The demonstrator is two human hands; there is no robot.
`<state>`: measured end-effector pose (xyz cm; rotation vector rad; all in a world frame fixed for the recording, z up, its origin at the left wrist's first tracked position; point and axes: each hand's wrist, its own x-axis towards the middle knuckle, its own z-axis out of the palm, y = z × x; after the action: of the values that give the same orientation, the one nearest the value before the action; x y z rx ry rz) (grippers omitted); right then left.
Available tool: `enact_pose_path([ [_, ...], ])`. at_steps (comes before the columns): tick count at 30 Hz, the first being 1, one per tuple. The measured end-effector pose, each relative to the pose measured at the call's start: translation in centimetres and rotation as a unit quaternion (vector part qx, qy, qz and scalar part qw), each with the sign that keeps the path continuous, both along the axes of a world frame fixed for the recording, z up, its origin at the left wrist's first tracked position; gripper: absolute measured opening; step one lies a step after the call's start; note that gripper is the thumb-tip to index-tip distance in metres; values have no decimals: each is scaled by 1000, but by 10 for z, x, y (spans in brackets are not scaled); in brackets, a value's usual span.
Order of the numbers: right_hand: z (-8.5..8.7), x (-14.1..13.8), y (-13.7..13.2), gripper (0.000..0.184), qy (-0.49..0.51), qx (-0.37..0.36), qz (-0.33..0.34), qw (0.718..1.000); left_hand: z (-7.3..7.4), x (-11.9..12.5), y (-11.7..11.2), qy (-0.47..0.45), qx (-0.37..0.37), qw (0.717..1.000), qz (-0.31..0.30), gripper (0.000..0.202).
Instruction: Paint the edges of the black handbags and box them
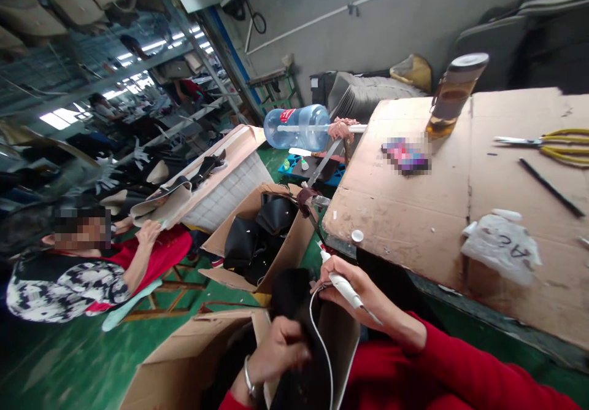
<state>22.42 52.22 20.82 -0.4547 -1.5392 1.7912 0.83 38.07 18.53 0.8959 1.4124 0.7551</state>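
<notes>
My right hand (pixel 352 284) is closed around a slim white pen-shaped tool (pixel 340 281) whose white cord (pixel 322 342) loops down past my wrist. Its tip points up and left, beside the table's edge. My left hand (pixel 280 351), with a silver bangle on the wrist, grips a black leather piece (pixel 294 299) that stands between both hands. Both hands hover over an open cardboard box (pixel 193 355) at the bottom of the view.
A cardboard-covered table (pixel 414 213) on the right carries a drink bottle (pixel 453 94), yellow-handled scissors (pixel 552 143), a crumpled white bag (pixel 504 244) and a small white cap (pixel 357 235). Another box (pixel 269 232) holds black leather pieces. A seated person (pixel 92 269) works at left.
</notes>
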Motion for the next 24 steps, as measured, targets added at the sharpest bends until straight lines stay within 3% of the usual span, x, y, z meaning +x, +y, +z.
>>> enact_pose_path([
  [3, -1, -1, -1, 19, -16, 11, -40, 999, 7, 2, 38, 32, 224, 966, 124, 38],
  [5, 0, -3, -2, 20, -29, 17, -68, 997, 12, 7, 52, 45, 295, 938, 177, 28],
  [9, 3, -11, -3, 22, -38, 16, -97, 994, 18, 20, 55, 45, 302, 935, 182, 38],
  [15, 7, -24, -7, 21, -34, 8, -83, 996, 45, 14, 44, 108, 294, 947, 66, 56],
  [18, 4, -30, -10, 21, -13, -5, -81, 997, 56, 13, 46, 175, 259, 948, 54, 59],
  [24, -7, -33, -9, 25, -20, -9, -72, 997, 51, 30, 56, 194, 206, 957, 54, 30],
])
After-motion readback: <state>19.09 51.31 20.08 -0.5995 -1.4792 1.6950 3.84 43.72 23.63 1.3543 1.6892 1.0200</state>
